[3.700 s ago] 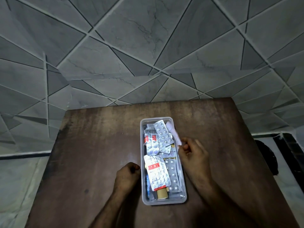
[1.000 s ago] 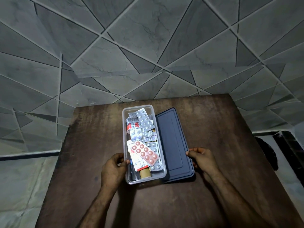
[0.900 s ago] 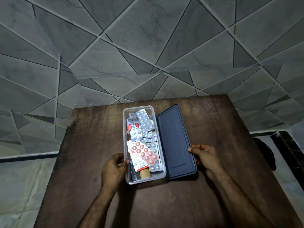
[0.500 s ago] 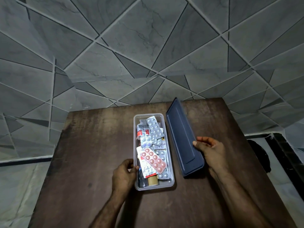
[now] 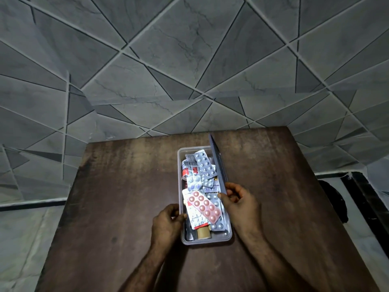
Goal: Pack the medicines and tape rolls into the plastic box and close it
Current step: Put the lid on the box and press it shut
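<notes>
A clear plastic box [image 5: 207, 240] sits in the middle of the brown table [image 5: 117, 197], filled with several blister packs: a pink-pill strip [image 5: 203, 205] on top, silver strips [image 5: 205, 167] behind it, and a brown tape roll core [image 5: 203, 232] at the near end. My right hand [image 5: 239, 204] grips the dark blue lid [image 5: 216, 163], which stands nearly on edge along the box's right rim. My left hand [image 5: 167, 223] holds the box's near left wall.
A grey tiled wall [image 5: 189, 66] rises behind the table. A dark object [image 5: 333, 201] lies on the floor to the right, past the table's edge. Bare tabletop lies on both sides of the box.
My right hand has lifted the lid from flat on the table beside the box to nearly upright at the box's right rim. My left hand keeps steadying the box.
</notes>
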Action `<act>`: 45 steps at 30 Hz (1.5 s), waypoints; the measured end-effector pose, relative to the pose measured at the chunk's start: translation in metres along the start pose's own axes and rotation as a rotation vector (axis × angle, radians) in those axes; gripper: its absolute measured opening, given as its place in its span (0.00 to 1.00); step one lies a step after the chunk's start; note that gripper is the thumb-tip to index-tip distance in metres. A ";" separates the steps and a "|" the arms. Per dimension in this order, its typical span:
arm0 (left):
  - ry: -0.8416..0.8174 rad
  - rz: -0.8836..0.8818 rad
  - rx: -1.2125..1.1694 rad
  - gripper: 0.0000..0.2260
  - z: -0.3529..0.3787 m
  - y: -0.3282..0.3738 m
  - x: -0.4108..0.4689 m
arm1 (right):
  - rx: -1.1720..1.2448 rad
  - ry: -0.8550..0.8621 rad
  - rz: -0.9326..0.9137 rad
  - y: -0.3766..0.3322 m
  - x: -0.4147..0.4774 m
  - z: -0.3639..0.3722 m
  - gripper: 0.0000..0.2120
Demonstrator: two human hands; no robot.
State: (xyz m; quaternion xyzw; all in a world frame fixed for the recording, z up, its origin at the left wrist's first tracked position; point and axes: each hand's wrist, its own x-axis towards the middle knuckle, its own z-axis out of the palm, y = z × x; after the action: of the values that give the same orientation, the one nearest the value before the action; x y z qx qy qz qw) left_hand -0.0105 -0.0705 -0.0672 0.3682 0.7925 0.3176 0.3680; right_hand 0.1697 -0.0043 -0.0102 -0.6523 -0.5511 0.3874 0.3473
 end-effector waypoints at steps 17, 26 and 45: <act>-0.211 -0.112 -0.669 0.08 0.002 0.036 0.018 | -0.231 -0.283 -0.276 0.001 -0.032 0.050 0.17; -0.059 -0.144 -0.491 0.02 -0.005 0.012 0.023 | -0.443 -0.028 -0.156 0.032 0.008 0.015 0.17; 0.049 -0.054 0.004 0.06 -0.017 0.022 0.017 | -0.203 -0.150 0.039 0.037 0.020 0.012 0.20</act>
State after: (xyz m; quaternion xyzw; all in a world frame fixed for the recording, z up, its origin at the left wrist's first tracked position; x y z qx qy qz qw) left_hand -0.0243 -0.0490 -0.0476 0.3395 0.8115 0.3151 0.3562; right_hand 0.1778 0.0103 -0.0504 -0.6640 -0.5992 0.3840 0.2295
